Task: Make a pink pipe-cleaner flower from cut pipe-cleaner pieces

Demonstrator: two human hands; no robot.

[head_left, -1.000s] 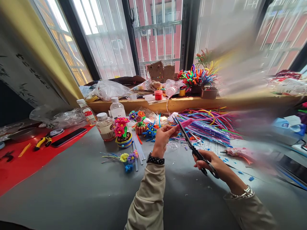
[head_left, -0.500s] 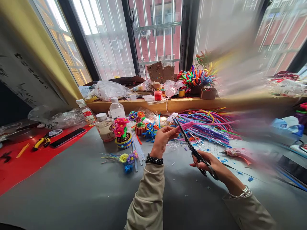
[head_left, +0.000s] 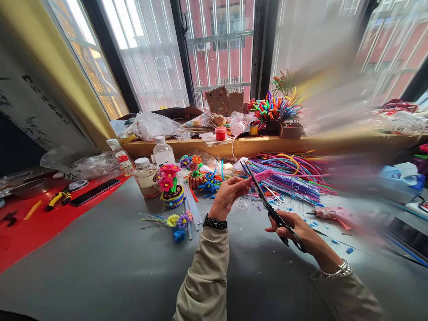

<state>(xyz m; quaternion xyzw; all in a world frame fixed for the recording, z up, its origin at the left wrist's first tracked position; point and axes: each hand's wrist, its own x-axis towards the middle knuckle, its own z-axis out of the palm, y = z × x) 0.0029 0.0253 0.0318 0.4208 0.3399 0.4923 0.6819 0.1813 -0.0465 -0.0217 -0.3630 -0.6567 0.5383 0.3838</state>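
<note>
Pink fuzzy stem (head_left: 264, 175), folded double by the look of it, up off the tabletop (head_left: 127, 267) toward its far edge, one end in the left hand (head_left: 229, 194). Left thumb and fingers closed in a pinch on it. Right hand (head_left: 297, 229) wrapped round the handles of black scissors (head_left: 274, 217), fingers curled, some hidden. Blades slant up toward the far edge, tips slightly parted, crossing the stem just beside the left fingertips; can't tell if they touch it.

Behind the hands, near the far edge: heap of coloured stems (head_left: 297, 165), with silver scissors (head_left: 279, 200) at its near side. Glue gun (head_left: 323, 211) toward the right edge; blue scraps (head_left: 349, 250) nearer. Left of left hand: pink flower pot (head_left: 169, 178) upright, clear sticks (head_left: 193, 209) beside it, loose small flowers (head_left: 182, 220) lying in front. Far left corner area: red sheet (head_left: 33, 236) with phone (head_left: 95, 192) and yellow-black pliers (head_left: 58, 200) on it. Right side partly blurred.
</note>
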